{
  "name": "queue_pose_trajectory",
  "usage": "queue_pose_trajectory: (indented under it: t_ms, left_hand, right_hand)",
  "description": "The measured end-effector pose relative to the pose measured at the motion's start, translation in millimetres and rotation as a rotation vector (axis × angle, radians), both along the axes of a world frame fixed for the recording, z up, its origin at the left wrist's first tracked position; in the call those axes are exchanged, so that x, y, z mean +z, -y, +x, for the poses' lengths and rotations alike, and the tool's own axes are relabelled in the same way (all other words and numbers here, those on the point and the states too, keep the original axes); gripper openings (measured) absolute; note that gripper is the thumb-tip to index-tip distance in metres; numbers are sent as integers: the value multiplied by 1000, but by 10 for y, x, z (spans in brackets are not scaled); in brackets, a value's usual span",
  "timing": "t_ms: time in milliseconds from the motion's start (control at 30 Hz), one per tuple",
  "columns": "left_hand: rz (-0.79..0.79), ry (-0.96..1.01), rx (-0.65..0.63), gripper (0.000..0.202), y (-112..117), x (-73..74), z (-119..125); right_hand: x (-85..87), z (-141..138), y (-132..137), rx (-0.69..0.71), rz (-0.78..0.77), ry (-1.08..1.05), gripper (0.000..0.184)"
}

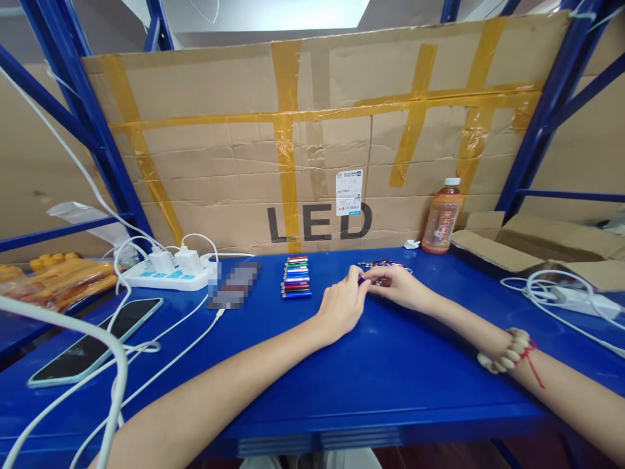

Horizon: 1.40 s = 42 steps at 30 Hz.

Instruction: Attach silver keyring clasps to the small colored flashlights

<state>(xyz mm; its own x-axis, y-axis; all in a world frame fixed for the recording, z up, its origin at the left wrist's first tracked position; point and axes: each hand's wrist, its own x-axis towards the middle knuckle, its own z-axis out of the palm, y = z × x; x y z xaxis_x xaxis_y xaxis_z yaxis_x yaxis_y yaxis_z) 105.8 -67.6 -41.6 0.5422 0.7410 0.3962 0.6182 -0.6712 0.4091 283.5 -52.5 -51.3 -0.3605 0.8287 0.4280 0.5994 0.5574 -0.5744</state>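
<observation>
My left hand [340, 303] and my right hand [396, 286] meet over the middle of the blue table [390, 371], fingertips pinched together on a small dark purple item [364, 280] between them. Its shape is too small to make out. Just behind my hands lies a small pile of keyrings and little metal parts [383, 265]. To the left of my hands sits a neat row of small coloured cylinders [295, 277], stacked side by side. My right wrist wears a beaded bracelet [508, 352].
A white power strip [168, 277] with chargers and trailing cables lies at the back left, a phone [95, 342] nearer the front left. An orange drink bottle [442, 218] stands at the back right beside an open cardboard box [532, 244]. Taped cardboard marked LED [319, 143] forms the back wall.
</observation>
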Motion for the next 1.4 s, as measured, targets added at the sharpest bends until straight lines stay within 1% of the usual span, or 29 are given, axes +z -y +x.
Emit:
queue_pose_trajectory:
  t_ms: [133,267,367,433,600,667,867,1100,1267,1400]
  left_hand:
    - [-3,43,-5,23,-29,-19,-8]
    - [-21,28,-10,21,-33,-8,-8]
    - [-6,-4,-20,21,-47,-15,1]
    - [25,-40,-22,23,-65,-29,10]
    - [57,-78,-20,25,-107,-53,28]
    - [53,-84,-16,25,-116,-55,32]
    - [23,-81,-10,26,-125,-59,37]
    - [22,-96,9,27,-79,-27,24]
    - [27,-91,-13,28,-73,-35,23]
    - [18,-62,-40,34,-81,-56,4]
  right_hand:
    - [38,0,5,-27,-22,-40,46]
    - [98,-23,46,-90,-18,-148,48]
    - [157,-88,106,-101,-102,-301,51]
    - [201,-145,156,-134,-147,-411,54]
    - [275,-220,236,-228,-213,-550,48]
    - [268,-212,227,-220,-238,-553,46]
    - [173,-142,133,-59,-218,-464,49]
    - [151,-50,118,-93,-236,-324,53]
    - [121,-4,112,-147,-247,-336,56]
    - [127,13,120,-148,-254,-350,53]
